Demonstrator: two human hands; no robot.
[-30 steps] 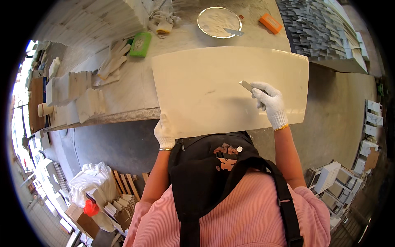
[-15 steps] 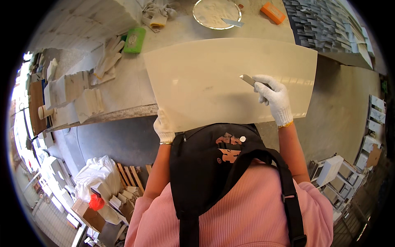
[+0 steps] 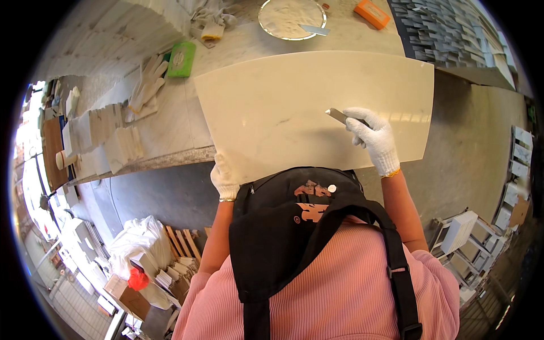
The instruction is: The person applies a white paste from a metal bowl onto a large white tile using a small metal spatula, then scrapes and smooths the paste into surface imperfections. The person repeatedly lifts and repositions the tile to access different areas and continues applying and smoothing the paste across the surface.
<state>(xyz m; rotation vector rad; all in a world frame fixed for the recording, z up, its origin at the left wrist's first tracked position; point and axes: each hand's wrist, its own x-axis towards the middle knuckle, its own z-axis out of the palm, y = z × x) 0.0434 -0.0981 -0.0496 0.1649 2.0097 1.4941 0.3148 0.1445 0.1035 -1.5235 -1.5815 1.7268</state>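
A large pale slab [image 3: 255,102] with a glossy, faintly veined face lies over the workbench edge, its near side against my black bag. My left hand [image 3: 225,177], in a white glove, grips the slab's near left corner, with part of the fingers hidden. Over the slab's right half, my gloved right hand [image 3: 371,133] holds a narrow grey scraper [image 3: 336,115] with a white dab on its tip. The tip points left, and I cannot tell whether it touches the slab. A short dark streak marks the face left of the scraper.
On the workbench [image 3: 164,127] beyond are a bowl of cream paste [image 3: 286,17] with a flat blade [image 3: 314,30], an orange box [image 3: 372,14], a green packet [image 3: 181,59] and spare gloves [image 3: 148,82]. Stone pieces [image 3: 93,133] stand left; stacked tiles [image 3: 439,34] sit far right.
The scraper and my right hand have shifted slightly left and down over the slab. My left hand keeps its hold on the corner. The whole view has tilted a little.
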